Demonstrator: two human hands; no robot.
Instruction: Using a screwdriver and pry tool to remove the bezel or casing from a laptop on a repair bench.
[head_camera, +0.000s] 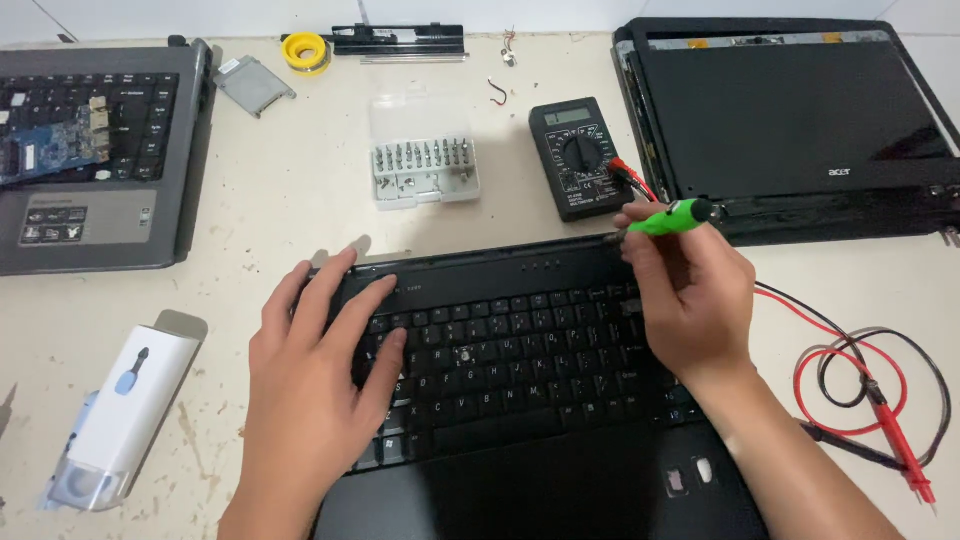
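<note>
Two hands work at the black laptop base (520, 380) lying on the desk (280, 190): left hand (315, 385) spread flat over its keyboard's left side, right hand (690, 300) pinching a green screwdriver (668, 218) at its upper right edge, apparently working a fastener there; steady tip alignment matters

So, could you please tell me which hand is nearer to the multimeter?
Right. The right hand, holding a green screwdriver, is just below the multimeter, almost touching its lower edge. The left hand lies flat on the keyboard, well down to its left.
</note>
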